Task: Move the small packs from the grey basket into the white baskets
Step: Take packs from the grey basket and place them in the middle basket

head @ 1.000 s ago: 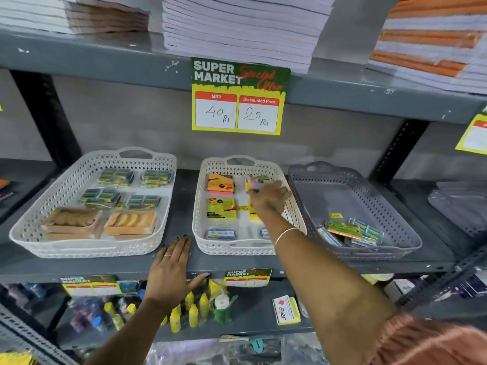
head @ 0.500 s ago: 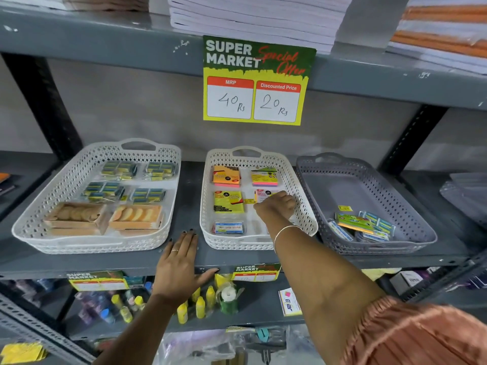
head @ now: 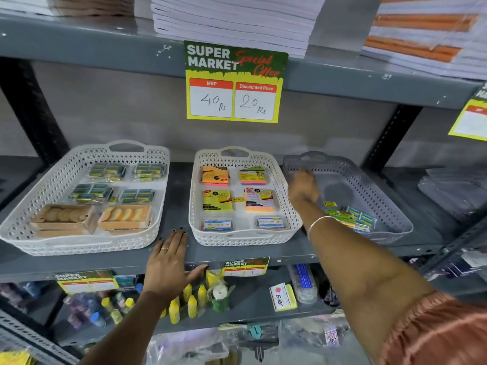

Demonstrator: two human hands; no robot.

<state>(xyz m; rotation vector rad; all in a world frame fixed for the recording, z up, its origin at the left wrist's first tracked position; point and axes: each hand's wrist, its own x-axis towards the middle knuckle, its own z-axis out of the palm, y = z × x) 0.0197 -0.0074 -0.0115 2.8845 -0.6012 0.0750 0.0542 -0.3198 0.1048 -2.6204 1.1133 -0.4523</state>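
Left white basket (head: 56, 185): on the grey shelf (head: 179, 191), filled with blue-yellow packs at the back and two tan boxes in front.
Left hand (head: 168, 262): flat on the shelf edge, fingers spread, holding nothing.
Middle white basket (head: 286, 196): six packs in two columns, sticky notes behind, small clear cases in front.
Right hand (head: 303, 188): over the grey basket's left wall, blurred; whether it grips anything I cannot tell.
Grey basket (head: 369, 180): rightmost, small packs (head: 353, 216) clustered at its near side.
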